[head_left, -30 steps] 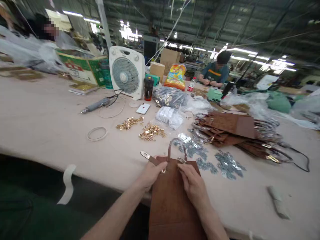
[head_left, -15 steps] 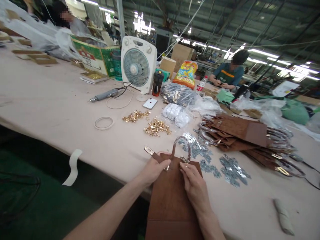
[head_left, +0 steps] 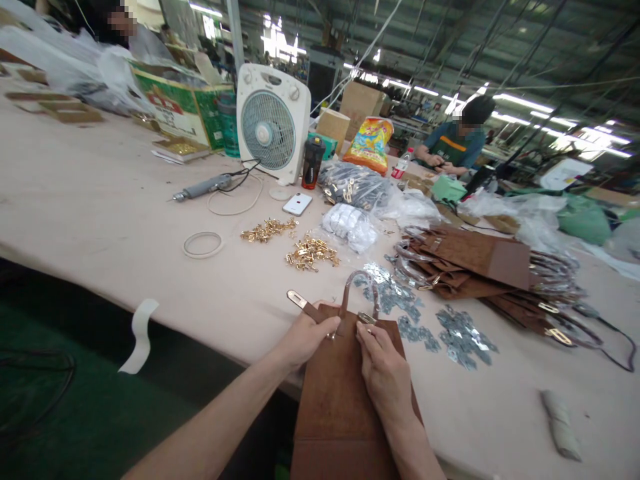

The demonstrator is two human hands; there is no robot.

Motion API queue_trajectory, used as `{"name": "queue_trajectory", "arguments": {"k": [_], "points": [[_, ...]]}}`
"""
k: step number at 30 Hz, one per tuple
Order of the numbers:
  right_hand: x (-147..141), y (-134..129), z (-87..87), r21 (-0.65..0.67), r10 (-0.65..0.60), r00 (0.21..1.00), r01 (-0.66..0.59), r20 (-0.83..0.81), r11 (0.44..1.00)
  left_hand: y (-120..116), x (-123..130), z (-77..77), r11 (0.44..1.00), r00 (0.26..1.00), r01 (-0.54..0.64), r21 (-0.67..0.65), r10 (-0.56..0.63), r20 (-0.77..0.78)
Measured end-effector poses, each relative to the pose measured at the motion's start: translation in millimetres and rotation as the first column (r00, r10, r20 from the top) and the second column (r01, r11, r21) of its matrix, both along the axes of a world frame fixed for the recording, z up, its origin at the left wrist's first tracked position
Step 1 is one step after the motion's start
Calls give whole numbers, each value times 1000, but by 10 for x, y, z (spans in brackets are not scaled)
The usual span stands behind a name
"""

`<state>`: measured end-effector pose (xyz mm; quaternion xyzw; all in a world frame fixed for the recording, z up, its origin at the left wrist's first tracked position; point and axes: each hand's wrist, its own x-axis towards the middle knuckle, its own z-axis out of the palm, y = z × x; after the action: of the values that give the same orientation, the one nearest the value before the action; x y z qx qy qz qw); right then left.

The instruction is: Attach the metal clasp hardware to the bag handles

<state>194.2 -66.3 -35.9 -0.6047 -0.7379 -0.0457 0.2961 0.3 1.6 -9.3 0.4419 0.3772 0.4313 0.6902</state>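
Note:
A brown leather panel (head_left: 350,400) lies over the table's front edge, its wrapped loop handle (head_left: 361,277) pointing away from me. My left hand (head_left: 310,337) grips the panel's upper left edge, thumb on top, beside a small metal piece (head_left: 332,335). A strap with a gold metal plate (head_left: 297,299) sticks out past that hand. My right hand (head_left: 383,357) is closed at the handle's right base, fingertips pinched by a metal fitting (head_left: 367,318). Whatever lies between those fingertips is too small to make out.
Gold fasteners (head_left: 311,253) and silver plates (head_left: 465,337) lie beyond the panel. Brown leather pieces (head_left: 480,260) are stacked at the right. Farther back stand a fan (head_left: 273,123) and a dark bottle (head_left: 313,163). A person (head_left: 453,143) works across the table (head_left: 125,193).
The view has shifted slightly, so the table items sit a little further left. Both hands keep nearly the same places on the panel.

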Motion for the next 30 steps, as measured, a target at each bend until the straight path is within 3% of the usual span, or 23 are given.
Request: {"name": "queue_trajectory", "arguments": {"k": [14,21,24,30], "points": [[108,-16,-36,-42,64,989,-59,134,997,40,-19,31,986,988,4,-167,22,151],[-42,-112,-21,-75,64,969,-48,238,996,47,-21,24,985,985,19,-169,11,174],[-54,-122,-45,-51,58,983,-50,175,997,45,-13,15,980,987,3,-197,29,159],[33,-96,-19,-56,95,981,-105,-169,993,25,-38,-9,990,990,-27,-138,45,132]]}}
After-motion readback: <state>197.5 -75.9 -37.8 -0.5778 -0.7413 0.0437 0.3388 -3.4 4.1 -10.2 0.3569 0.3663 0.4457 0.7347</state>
